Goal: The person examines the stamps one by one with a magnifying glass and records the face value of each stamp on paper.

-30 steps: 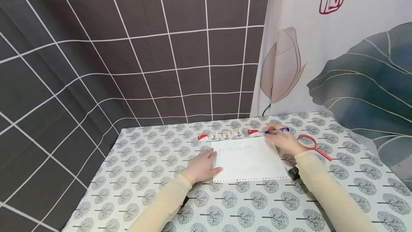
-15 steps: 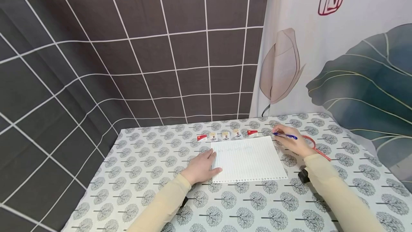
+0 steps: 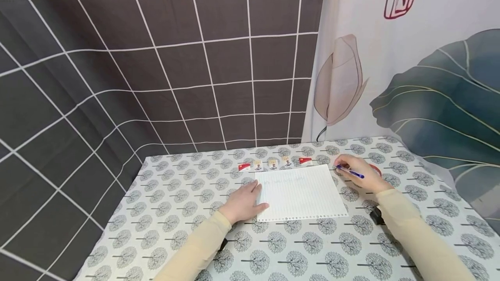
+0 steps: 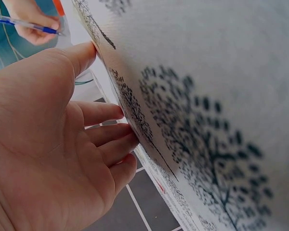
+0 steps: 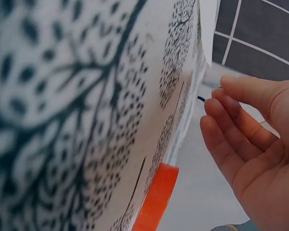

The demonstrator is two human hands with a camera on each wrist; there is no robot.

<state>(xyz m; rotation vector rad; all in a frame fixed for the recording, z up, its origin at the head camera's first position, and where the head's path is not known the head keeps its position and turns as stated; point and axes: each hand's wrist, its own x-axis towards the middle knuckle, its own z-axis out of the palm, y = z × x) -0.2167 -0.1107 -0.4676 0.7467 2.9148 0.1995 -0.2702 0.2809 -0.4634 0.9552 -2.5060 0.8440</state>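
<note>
My left hand (image 3: 242,202) rests with its fingers extended on the left edge of a lined sheet of paper (image 3: 304,198). Faint handwriting runs along the sheet's upper lines, and punched holes line its near edge. To the right of the paper, my right hand (image 3: 359,172) holds a blue pen (image 3: 353,172) between thumb and fingers. The left wrist view also shows this pen (image 4: 26,24), with a clear barrel and blue ends. In the right wrist view the right hand (image 5: 255,130) is curled just above the cloth, the pen mostly hidden.
Behind the paper lies a row of small items: a red-and-white one (image 3: 244,167) at the left, several beige picture pieces (image 3: 273,164), and another red-and-white one (image 3: 306,161). A red magnifying glass (image 3: 376,169) is mostly hidden behind my right hand. A tree-print cloth (image 3: 179,220) covers the table.
My right hand has moved right, off the paper's far right corner, with the pen, whose rear end now points lower. It now covers most of the magnifying glass. The left hand stays put.
</note>
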